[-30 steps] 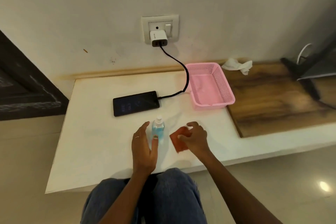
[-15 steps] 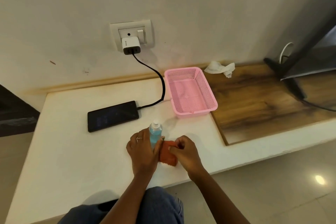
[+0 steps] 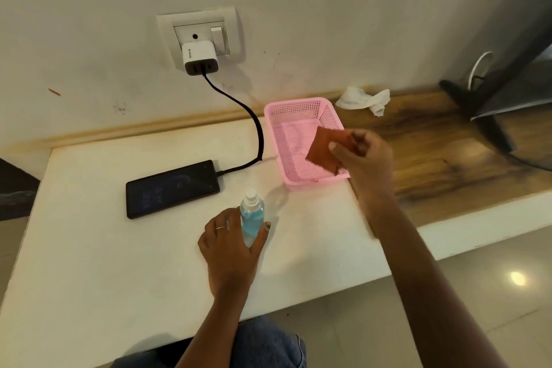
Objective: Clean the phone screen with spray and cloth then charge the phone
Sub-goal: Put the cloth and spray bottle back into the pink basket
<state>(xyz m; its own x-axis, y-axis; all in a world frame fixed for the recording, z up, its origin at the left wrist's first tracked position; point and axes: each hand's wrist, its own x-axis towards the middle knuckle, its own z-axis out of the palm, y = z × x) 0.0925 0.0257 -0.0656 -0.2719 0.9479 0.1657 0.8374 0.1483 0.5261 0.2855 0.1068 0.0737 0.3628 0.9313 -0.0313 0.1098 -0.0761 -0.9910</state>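
- Head view: a person sits at a white table (image 3: 104, 263) and looks down at two bare hands.
- The left hand (image 3: 231, 245) is wrapped around a small spray bottle (image 3: 251, 215). The fingers are on one side and the thumb is on the other side, so the hand is grasping the bottle.
- The spray bottle stands upright on the table. It is clear with blue liquid inside and a white top.
- The right hand (image 3: 363, 155) is up in the air over the pink basket (image 3: 294, 106). It pinches a small red-brown cloth (image 3: 325, 148) between the thumb and the fingers.
- The cloth hangs over the inside of the basket. I cannot tell if it touches the basket.
- The phone (image 3: 171, 188) lies flat on the table, to the left of the basket and just behind the spray bottle. Its screen faces up and glows a little.
- A black cable (image 3: 254, 125) is plugged into the right end of the phone. It runs up to a white charger (image 3: 199, 57) in the wall socket (image 3: 197, 24).
- The pink basket sits at the right edge of the white table, beside a brown wooden top (image 3: 448, 158).
- A crumpled white tissue (image 3: 363, 100) lies on the wooden top by the wall, behind the basket.
- A dark stand (image 3: 472, 104) is at the far right.
- Blue jeans (image 3: 268, 346) show at the bottom.
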